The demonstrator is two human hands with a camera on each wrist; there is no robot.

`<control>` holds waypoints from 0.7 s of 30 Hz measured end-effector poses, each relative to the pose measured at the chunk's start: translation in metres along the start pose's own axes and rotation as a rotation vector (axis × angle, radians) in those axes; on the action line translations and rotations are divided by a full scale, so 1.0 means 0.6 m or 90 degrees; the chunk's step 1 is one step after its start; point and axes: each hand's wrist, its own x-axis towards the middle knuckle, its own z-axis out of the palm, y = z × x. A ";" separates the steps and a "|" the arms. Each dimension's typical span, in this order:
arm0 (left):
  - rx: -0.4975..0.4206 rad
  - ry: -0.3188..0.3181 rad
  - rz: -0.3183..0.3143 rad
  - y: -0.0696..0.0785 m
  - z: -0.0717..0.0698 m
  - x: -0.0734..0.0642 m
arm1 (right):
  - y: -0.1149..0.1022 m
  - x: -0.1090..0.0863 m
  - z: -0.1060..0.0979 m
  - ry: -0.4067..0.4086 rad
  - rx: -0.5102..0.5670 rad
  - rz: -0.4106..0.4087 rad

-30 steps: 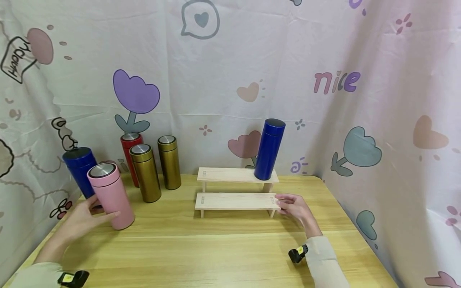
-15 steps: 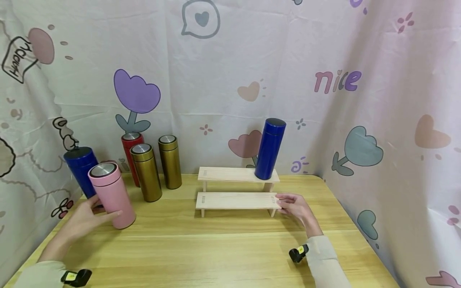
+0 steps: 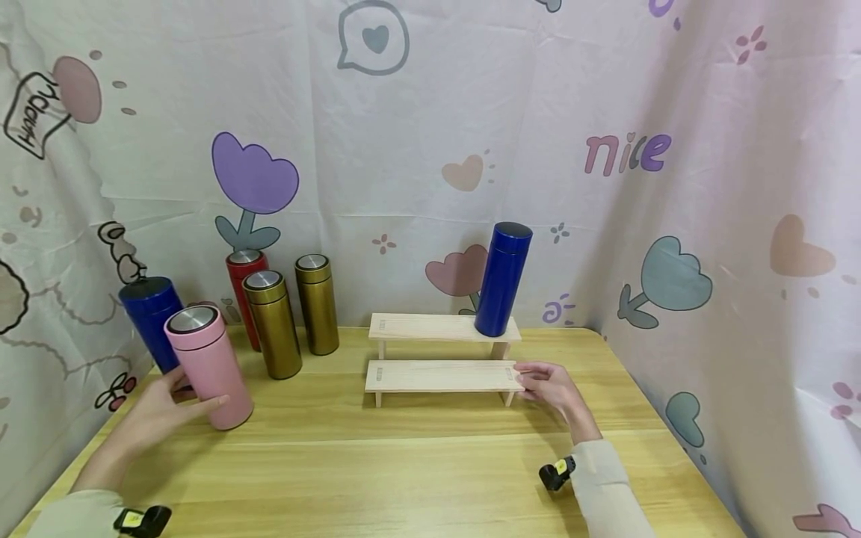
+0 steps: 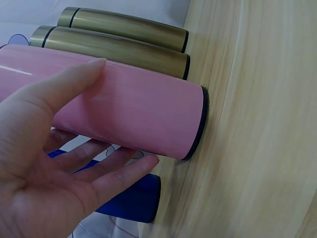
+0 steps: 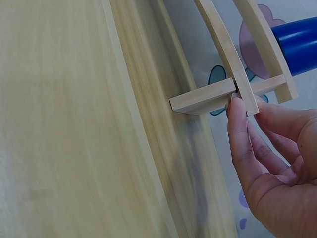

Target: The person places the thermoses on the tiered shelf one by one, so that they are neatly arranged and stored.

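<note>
My left hand (image 3: pixel 156 407) is round the lower half of a pink thermos flask (image 3: pixel 210 366) standing on the table at the left. In the left wrist view the thumb lies along the flask's near side, while the other fingers pass to its far side and are partly hidden. A wooden two-step stand (image 3: pixel 437 376) is in the middle; my right hand (image 3: pixel 548 388) pinches the right end of its lower step between thumb and fingers, seen closely in the right wrist view. On the upper step, at its right end, a blue thermos flask (image 3: pixel 503 280) stands upright.
Behind the pink flask is another blue flask (image 3: pixel 151 314), partly covered. A red flask (image 3: pixel 246 280) and two gold flasks, the front one (image 3: pixel 273 329) and the back one (image 3: pixel 318 306), stand nearby. A patterned cloth (image 3: pixel 377 149) hangs behind the wooden table (image 3: pixel 377 478).
</note>
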 end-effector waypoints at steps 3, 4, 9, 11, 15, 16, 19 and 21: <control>-0.001 0.002 -0.001 -0.001 0.000 -0.002 | -0.003 0.002 0.001 0.000 -0.003 0.002; -0.002 0.002 -0.002 -0.001 0.000 -0.003 | -0.003 0.004 0.000 -0.001 -0.004 0.001; -0.002 -0.001 -0.011 0.000 -0.002 -0.007 | -0.004 0.008 -0.002 -0.006 -0.017 0.009; -0.002 -0.002 -0.014 0.000 -0.001 -0.008 | -0.004 0.006 -0.002 -0.002 -0.019 0.014; -0.001 -0.005 -0.021 0.001 0.002 -0.008 | 0.001 0.002 -0.002 0.007 -0.018 0.015; -0.002 -0.006 -0.022 0.001 0.002 -0.008 | 0.002 0.001 -0.002 0.007 -0.018 0.016; -0.009 -0.007 -0.020 0.001 0.003 -0.006 | 0.004 0.002 -0.004 0.003 -0.021 0.019; -0.017 -0.006 -0.018 0.000 0.003 -0.005 | 0.002 0.004 -0.004 0.005 -0.022 0.021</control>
